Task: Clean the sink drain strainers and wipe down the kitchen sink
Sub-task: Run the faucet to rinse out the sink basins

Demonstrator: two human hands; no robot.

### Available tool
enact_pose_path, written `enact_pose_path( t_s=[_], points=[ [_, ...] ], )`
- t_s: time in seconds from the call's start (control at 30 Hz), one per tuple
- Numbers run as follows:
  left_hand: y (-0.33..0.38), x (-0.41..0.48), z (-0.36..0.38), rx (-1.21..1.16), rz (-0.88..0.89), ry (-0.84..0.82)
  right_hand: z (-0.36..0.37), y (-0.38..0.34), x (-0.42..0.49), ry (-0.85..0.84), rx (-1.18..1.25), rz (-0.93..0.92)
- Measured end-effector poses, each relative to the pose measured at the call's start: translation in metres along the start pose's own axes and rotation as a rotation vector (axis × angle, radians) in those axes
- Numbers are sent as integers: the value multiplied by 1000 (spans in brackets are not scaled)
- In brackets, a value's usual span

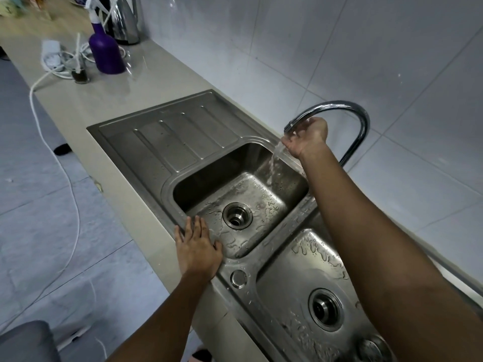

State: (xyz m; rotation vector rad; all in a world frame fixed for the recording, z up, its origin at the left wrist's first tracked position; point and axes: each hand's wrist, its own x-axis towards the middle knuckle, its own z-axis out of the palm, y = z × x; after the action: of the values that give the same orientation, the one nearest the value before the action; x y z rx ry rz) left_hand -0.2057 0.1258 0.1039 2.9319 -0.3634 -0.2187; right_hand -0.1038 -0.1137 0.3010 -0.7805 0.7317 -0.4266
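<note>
A stainless steel double sink (167, 163) is set in a beige counter, with a ribbed drainboard at its far end. The far basin's drain (237, 214) is open and wet; the near basin's drain (325, 309) is also in view. My left hand (197, 246) rests flat, fingers straight, on the far basin's front rim. My right hand (307, 137) grips the curved chrome faucet (362, 124) near its spout. Water runs from the spout into the far basin. A small round metal cap (238, 278) sits on the divider between the basins.
A purple spray bottle (106, 52), a steel kettle (125, 22), a white power strip (51, 54) with a cord trailing to the floor and a small glass (79, 71) stand on the counter at the far left. A round knob (371, 348) lies by the near basin. A tiled wall runs along the right.
</note>
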Motion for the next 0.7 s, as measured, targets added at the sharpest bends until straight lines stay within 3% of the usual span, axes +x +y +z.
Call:
enact_pose_path(
  t_s=[0.13, 0.27, 0.5, 0.7],
  points=[
    [0, 0, 0, -11, 0, 6, 6, -6, -8, 71, -126, -255],
    [-1, 1, 1, -6, 9, 4, 1, -3, -9, 96, -448, -414],
    [-1, -1, -1, 80, 52, -43, -22, -11, -24, 38, -784, -454],
    [16, 0, 5, 75, 499, -157, -50, -19, -53, 17, -901, -489]
  ],
)
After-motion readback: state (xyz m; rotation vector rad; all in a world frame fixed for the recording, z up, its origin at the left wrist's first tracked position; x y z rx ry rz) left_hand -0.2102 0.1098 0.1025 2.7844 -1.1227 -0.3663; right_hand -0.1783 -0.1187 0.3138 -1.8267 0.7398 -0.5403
